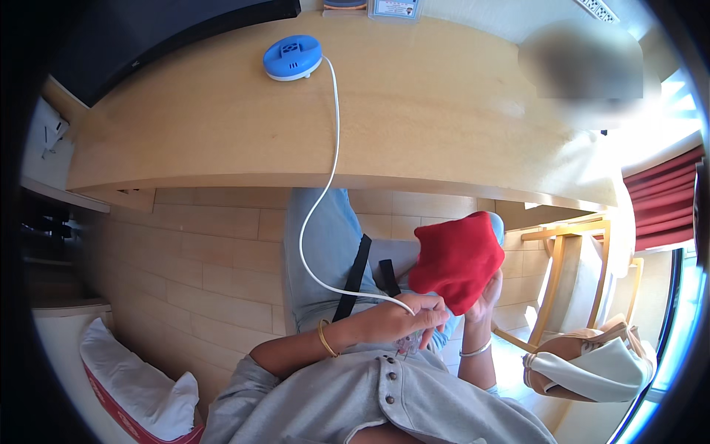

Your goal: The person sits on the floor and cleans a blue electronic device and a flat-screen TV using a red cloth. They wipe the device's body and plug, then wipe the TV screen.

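My left hand (402, 322), with a gold bangle on its wrist, is closed on the transparent plug (409, 343) of a white cable, above my lap. The plug's metal pins point towards my grey shirt. My right hand (485, 297), wearing a silver bangle, holds a red cloth (459, 261) over my knee; the cloth hides part of its fingers. The white cable (304, 233) runs from the plug over the desk's front edge to a round blue device with a white base (292, 57) on the desk.
The wooden desk (222, 133) spans the view ahead, with a black screen (166, 39) at its back left. A wooden-framed chair (577, 277) and a bag (591, 363) stand at the right. A white pillow (133, 383) lies lower left. Black straps (355, 277) cross my lap.
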Available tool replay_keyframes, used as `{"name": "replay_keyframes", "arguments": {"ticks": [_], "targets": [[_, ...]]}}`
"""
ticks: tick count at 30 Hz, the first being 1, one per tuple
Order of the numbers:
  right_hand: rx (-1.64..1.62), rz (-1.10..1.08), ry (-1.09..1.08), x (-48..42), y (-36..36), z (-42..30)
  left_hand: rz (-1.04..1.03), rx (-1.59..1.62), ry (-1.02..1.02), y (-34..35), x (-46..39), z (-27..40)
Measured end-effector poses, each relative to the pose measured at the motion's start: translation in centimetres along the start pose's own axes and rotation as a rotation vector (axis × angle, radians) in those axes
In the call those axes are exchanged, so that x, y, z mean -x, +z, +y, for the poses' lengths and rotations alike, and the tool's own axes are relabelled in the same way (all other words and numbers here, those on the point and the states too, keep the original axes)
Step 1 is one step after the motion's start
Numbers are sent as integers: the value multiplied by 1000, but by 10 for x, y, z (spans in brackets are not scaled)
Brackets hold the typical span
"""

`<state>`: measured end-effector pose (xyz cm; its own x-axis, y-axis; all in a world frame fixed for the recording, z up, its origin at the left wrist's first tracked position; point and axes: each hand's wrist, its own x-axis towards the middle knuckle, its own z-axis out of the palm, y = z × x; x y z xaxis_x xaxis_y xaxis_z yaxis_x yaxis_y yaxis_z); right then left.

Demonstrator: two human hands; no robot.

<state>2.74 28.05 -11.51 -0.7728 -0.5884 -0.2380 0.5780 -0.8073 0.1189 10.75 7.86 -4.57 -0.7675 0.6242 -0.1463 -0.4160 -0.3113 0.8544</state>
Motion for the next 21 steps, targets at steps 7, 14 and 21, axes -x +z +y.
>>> {"name": "replay_keyframes", "arguments": {"ticks": [7, 14, 21], "targets": [[396, -26, 169, -35, 19, 34, -104, 157, -7, 16, 1, 11], [1462, -86, -245, -25, -19, -4, -157, 222, 5, 30, -9, 3], [2591, -381, -364, -15, 74, 2, -86, 237, 43, 24, -5, 8]]}}
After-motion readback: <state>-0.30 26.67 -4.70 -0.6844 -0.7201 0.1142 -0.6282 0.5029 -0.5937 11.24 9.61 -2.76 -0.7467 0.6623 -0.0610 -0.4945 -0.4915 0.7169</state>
